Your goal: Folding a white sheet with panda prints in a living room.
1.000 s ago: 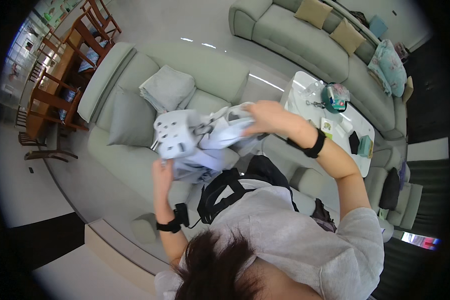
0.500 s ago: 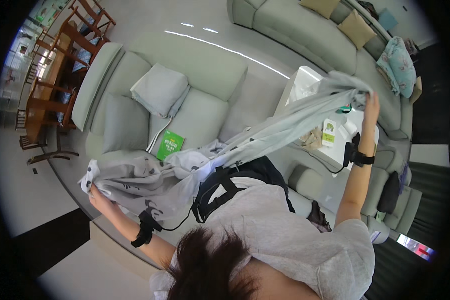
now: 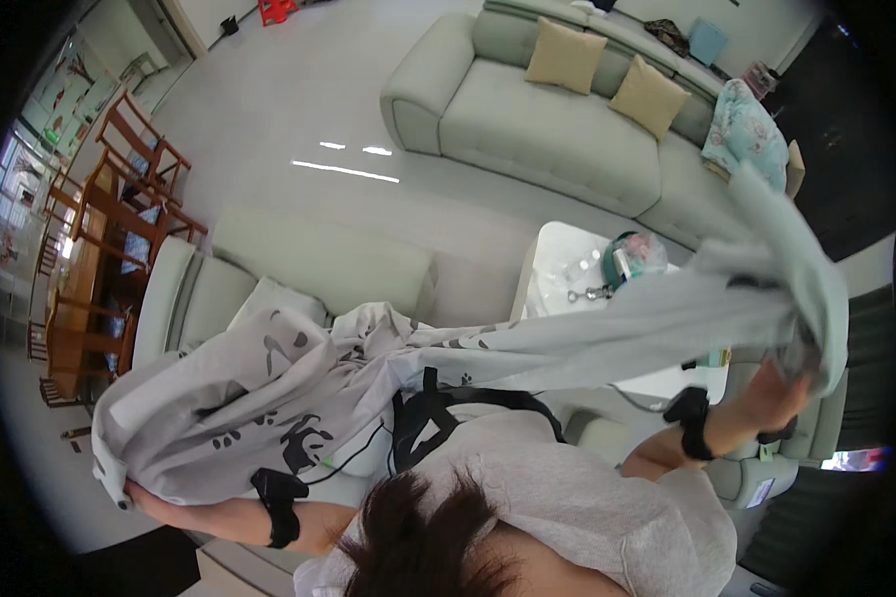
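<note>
A large, light-grey bed sheet (image 3: 558, 343) with dark paw and animal prints stretches across in front of me, bunched around its middle. Its left end spreads wide and hangs in folds. My left hand (image 3: 147, 505) is closed on a corner at the far left, with most of its fingers behind the fabric. Raised on the right, my right hand (image 3: 779, 396) grips the other end, whose pale flap is blurred as it swings up. Black straps with small devices sit on both my forearms.
Below the sheet stands a pale-green sofa (image 3: 319, 254), partly covered. A white coffee table (image 3: 548, 264) holds a teal container and several small items. Beyond is a long sofa (image 3: 548, 124) with tan cushions. Wooden chairs (image 3: 134, 234) and a dining table stand at left.
Both hands have moved further outward and lower in view, spreading the sheet wider. The right end now swings upward. My view has tilted, showing more of the floor and far sofa.
</note>
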The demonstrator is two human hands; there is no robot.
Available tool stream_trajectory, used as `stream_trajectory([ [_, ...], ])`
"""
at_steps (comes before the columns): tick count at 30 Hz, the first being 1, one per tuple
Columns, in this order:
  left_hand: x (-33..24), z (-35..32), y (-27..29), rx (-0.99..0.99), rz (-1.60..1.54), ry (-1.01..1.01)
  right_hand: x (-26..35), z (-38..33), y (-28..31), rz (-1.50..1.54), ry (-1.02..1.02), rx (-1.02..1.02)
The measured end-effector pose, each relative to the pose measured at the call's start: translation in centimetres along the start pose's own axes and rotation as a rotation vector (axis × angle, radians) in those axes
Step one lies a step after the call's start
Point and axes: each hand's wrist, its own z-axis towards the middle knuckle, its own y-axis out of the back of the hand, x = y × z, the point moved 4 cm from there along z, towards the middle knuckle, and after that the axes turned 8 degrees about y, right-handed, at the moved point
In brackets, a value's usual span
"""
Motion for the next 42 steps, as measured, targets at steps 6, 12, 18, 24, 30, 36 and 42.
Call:
stream_trajectory([
  [6, 0.8, 2.5, -7.3, 0.014, -0.012, -0.046, -4.4, -3.1, 0.5, 0.059, -0.256, -0.128],
  [12, 1.9, 5.5, -15.7, 0.018, -0.013, -0.082, -12.3, -2.6, -3.0, -0.221, -0.442, 0.042],
  [18, 2.8, 1.1, -29.4, 0.011, 0.008, -0.079, -18.6, 0.3, -6.8, -0.313, -0.429, -0.161],
  [24, 3.7, 20.9, -38.2, 0.036, 0.07, -0.055, -25.4, 6.5, -10.2, -0.399, -0.35, -0.347],
  [30, 4.9, 25.3, -51.2, 0.109, 0.138, -0.052, -31.7, 8.4, -11.9, -0.601, -0.224, -0.46],
  [36, 6.9, 25.5, -57.9, 0.176, 0.188, -0.095, -34.8, 7.9, -8.6, -0.601, -0.354, -0.519],
  [42, 7.0, 22.7, -64.3, 0.119, 0.166, -0.139, -43.6, 9.2, -5.7, -0.558, -0.459, -0.496],
])
